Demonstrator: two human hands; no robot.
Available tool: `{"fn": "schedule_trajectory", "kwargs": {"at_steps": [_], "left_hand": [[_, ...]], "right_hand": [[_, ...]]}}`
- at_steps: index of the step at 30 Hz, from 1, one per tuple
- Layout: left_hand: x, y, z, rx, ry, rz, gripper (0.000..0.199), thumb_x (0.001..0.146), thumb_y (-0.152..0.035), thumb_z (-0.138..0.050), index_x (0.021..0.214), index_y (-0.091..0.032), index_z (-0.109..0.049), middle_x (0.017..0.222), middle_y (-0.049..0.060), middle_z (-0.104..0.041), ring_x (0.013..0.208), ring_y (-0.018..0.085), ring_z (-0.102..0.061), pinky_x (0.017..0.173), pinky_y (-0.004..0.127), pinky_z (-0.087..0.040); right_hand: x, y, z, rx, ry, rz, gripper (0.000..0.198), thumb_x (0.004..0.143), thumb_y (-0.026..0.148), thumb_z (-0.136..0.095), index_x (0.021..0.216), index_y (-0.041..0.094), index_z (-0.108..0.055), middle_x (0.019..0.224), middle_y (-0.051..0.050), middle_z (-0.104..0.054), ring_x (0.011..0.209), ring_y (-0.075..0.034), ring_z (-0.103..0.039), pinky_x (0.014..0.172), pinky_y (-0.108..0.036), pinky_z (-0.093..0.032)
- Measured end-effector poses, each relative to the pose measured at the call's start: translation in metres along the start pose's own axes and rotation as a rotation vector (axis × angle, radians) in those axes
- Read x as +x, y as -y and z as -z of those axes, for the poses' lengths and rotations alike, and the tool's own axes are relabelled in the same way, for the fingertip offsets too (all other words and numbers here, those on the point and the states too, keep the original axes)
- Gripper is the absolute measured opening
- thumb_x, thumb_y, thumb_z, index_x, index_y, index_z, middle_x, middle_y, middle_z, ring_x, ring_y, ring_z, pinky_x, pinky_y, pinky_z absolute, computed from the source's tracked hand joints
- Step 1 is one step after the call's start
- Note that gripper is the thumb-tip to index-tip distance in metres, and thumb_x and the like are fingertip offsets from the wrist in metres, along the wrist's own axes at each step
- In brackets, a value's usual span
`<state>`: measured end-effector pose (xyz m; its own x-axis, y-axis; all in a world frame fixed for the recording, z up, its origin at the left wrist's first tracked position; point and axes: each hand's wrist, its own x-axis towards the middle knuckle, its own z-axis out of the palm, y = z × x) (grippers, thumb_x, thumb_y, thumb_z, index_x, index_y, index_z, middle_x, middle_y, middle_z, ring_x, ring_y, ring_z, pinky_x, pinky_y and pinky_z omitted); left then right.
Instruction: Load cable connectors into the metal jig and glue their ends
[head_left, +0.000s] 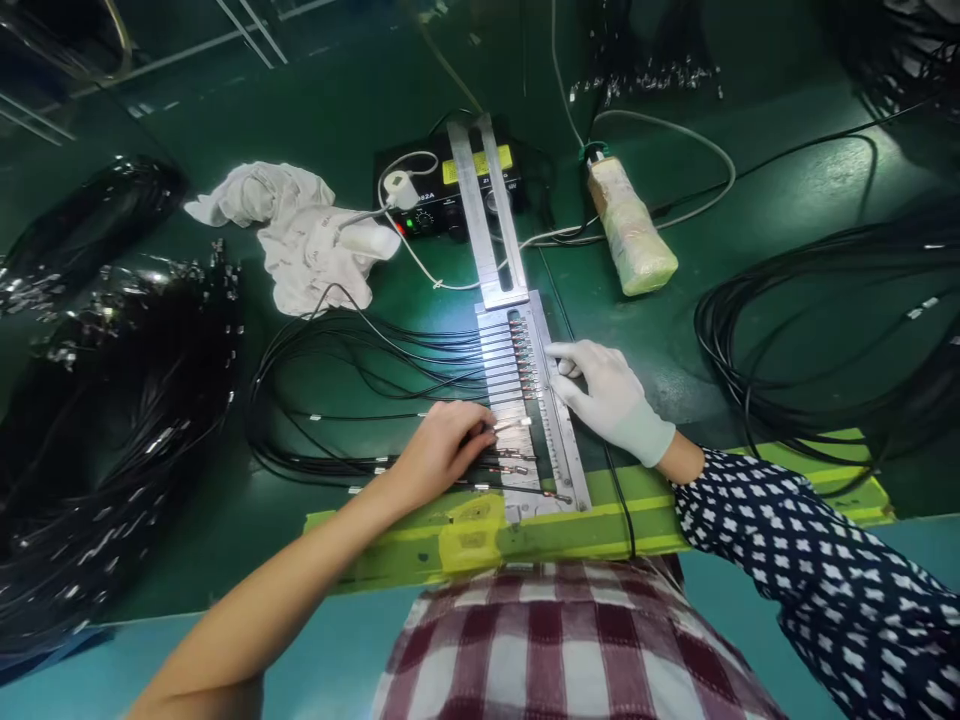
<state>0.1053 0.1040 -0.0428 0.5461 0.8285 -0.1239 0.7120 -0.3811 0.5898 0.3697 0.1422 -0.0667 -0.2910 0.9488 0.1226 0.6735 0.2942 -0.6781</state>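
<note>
A slotted metal fixture (pixel 498 347) lies on the bench in front of me, with several black cables (pixel 450 345) set side by side across its upper half. Over its lower left side, my bare left hand (pixel 448 440) pinches a cable end whose light tip (pixel 517 424) points right. More cable ends with metal connectors (pixel 514 469) lie just below that hand. My right hand (pixel 611 395), in a white glove, grips the fixture's right edge with thumb and forefinger, the other fingers curled. What sits under the left fingertips is partly hidden.
Behind the fixture stands a black control box (pixel 427 215) with a yellow label. A white cloth (pixel 300 240) is at left of it, a wrapped bottle-shaped object (pixel 632 225) at right. Cable bundles (pixel 135 430) fill the left; coiled cables (pixel 757 350) lie right. Yellow-green tape (pixel 405 550) lines the front edge.
</note>
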Motion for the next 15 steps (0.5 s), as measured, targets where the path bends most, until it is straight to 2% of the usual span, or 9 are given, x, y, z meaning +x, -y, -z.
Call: {"fn": "schedule_trajectory", "kwargs": {"at_steps": [3, 5, 7, 10, 15], "left_hand": [[-0.009, 0.007, 0.008, -0.024, 0.013, 0.039, 0.019, 0.099, -0.029, -0.049, 0.087, -0.018, -0.058, 0.083, 0.002, -0.059, 0.083, 0.016, -0.052, 0.078, 0.031, -0.038], [-0.017, 0.012, 0.017, -0.048, 0.066, 0.036, 0.021, 0.099, -0.029, -0.049, 0.085, -0.018, -0.058, 0.085, 0.003, -0.058, 0.085, 0.017, -0.051, 0.079, 0.031, -0.040], [-0.028, 0.015, 0.025, -0.053, 0.106, 0.014, 0.021, 0.100, -0.028, -0.047, 0.087, -0.018, -0.060, 0.091, 0.005, -0.059, 0.090, 0.018, -0.052, 0.083, 0.031, -0.041], [-0.042, 0.017, 0.036, -0.051, 0.067, 0.026, 0.020, 0.101, -0.027, -0.044, 0.097, -0.018, -0.062, 0.098, 0.006, -0.062, 0.097, 0.018, -0.053, 0.089, 0.033, -0.042], [-0.057, 0.025, 0.041, -0.036, 0.156, 0.115, 0.017, 0.097, -0.032, -0.053, 0.100, -0.019, -0.064, 0.096, 0.005, -0.064, 0.091, 0.018, -0.057, 0.081, 0.030, -0.047]], "right_hand": [[0.000, -0.001, 0.000, -0.002, 0.001, 0.005, 0.031, 0.090, 0.022, -0.056, 0.120, 0.024, -0.061, 0.092, -0.002, -0.063, 0.090, -0.022, -0.060, 0.088, -0.040, -0.040], [0.001, -0.002, 0.000, -0.005, 0.002, 0.012, 0.030, 0.090, 0.022, -0.057, 0.120, 0.024, -0.061, 0.091, -0.002, -0.063, 0.089, -0.022, -0.060, 0.088, -0.039, -0.041], [0.001, -0.003, 0.000, -0.011, 0.004, 0.017, 0.031, 0.090, 0.023, -0.057, 0.120, 0.025, -0.061, 0.090, -0.001, -0.063, 0.088, -0.022, -0.060, 0.087, -0.039, -0.041], [0.002, -0.004, -0.001, -0.015, 0.004, 0.016, 0.031, 0.089, 0.023, -0.057, 0.120, 0.026, -0.062, 0.090, -0.001, -0.063, 0.088, -0.022, -0.060, 0.088, -0.039, -0.040], [0.003, -0.004, -0.001, -0.019, 0.014, 0.006, 0.031, 0.089, 0.023, -0.056, 0.120, 0.026, -0.061, 0.092, -0.002, -0.064, 0.089, -0.023, -0.060, 0.086, -0.039, -0.040]]}}
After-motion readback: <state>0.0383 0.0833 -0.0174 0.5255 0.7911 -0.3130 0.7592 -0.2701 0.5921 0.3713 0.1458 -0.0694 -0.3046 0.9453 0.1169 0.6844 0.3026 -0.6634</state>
